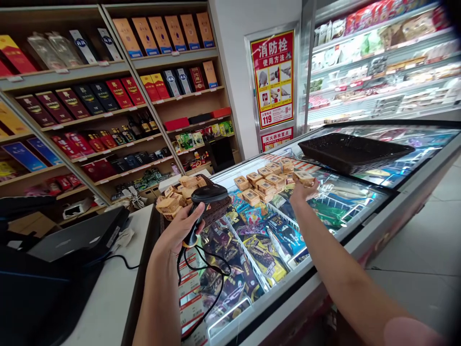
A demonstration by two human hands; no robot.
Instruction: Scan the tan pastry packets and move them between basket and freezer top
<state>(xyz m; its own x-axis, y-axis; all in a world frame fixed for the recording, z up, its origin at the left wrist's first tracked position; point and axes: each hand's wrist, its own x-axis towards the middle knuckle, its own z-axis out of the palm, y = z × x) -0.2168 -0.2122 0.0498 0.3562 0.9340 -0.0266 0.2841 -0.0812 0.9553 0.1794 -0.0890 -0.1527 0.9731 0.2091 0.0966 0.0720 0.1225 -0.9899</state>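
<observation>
My left hand [182, 226] is wrapped round the handle of a black barcode scanner [209, 193], whose cable [216, 269] loops down over the freezer's glass lid. Behind the scanner, a dark woven basket [219, 211] holds a heap of small tan packages [171, 204]. Out to the right, my right hand [302, 191] grips one tan package [304, 178] with a pale label on top. Just left of that hand, several similar packages [264, 187] stand in rows and low stacks on the glass.
Below the freezer lid [259, 288] lie colourful ice-cream packs. A dark brown tray [353, 149] rests on the freezer's far part. A counter [108, 288] with a dark machine stands at left. Shelves of boxes [108, 93] and a refrigerated display [382, 62] line the back.
</observation>
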